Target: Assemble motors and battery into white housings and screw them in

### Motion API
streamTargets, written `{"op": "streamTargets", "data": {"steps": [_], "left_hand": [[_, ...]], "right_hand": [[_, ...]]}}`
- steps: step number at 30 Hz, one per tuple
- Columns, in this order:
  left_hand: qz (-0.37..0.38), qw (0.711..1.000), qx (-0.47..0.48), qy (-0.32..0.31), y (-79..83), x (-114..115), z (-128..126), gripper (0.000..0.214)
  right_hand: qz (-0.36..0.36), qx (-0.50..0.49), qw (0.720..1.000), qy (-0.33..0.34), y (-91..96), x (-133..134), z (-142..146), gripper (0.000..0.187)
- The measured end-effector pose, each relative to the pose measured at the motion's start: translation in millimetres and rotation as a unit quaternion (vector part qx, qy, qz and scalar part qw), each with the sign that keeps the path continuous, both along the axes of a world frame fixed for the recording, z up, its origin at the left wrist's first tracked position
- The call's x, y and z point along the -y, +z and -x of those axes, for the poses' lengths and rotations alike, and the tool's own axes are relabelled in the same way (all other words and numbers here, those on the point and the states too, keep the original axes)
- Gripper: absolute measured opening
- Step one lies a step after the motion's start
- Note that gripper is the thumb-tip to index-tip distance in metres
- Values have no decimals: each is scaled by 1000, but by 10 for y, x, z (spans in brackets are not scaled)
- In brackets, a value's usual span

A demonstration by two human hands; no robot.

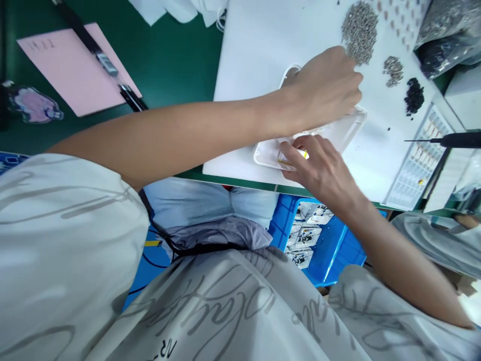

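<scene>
A white plastic housing (pixel 349 129) lies on a white work mat (pixel 259 50). My left hand (pixel 323 90) reaches across from the left and rests on top of the housing, fingers curled down over its far side and holding it. At the housing's near edge, my right hand (pixel 319 168) comes in from the lower right. Its fingers are pinched on a small yellow-and-white part (pixel 302 154). Most of the housing is hidden under both hands.
On the mat lie a large pile of silver screws (pixel 359 25), a smaller pile (pixel 393 69) and black screws (pixel 414 96). A black power screwdriver (pixel 458 139) points in from the right above a label sheet (pixel 421 165). Pink paper (pixel 75 65) lies left; a blue bin (pixel 330 250) of parts sits below the table.
</scene>
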State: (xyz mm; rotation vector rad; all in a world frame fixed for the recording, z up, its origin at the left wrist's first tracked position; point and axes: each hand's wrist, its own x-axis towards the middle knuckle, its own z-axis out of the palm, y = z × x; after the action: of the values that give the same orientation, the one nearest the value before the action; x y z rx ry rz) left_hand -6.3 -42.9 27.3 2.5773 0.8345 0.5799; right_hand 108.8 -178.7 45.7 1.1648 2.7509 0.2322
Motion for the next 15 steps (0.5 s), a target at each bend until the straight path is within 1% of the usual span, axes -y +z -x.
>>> {"op": "streamTargets", "data": {"steps": [1, 3, 6, 9, 12, 14, 15], "left_hand": [[-22, 999, -40, -21, 20, 10, 16, 33], [-48, 993, -97, -44, 61, 32, 47, 39], [-46, 991, -116, -43, 97, 51, 76, 41], [-42, 992, -114, -39, 103, 52, 86, 45], [-38, 991, -122, -36, 99, 51, 84, 46], [-28, 991, -123, -33, 97, 55, 74, 46], [-9, 994, -106, -28, 96, 57, 66, 44]], "right_hand": [[-19, -27, 999, -20, -32, 87, 13, 43], [-53, -82, 994, -47, -120, 244, 37, 50], [-67, -149, 983, -84, -253, 385, 62, 61], [-62, -186, 977, -86, -311, 412, 69, 68], [-68, -192, 977, -63, -293, 383, 72, 64], [-66, -187, 978, -63, -271, 359, 77, 61], [-62, -186, 978, -67, -262, 349, 79, 60]]}}
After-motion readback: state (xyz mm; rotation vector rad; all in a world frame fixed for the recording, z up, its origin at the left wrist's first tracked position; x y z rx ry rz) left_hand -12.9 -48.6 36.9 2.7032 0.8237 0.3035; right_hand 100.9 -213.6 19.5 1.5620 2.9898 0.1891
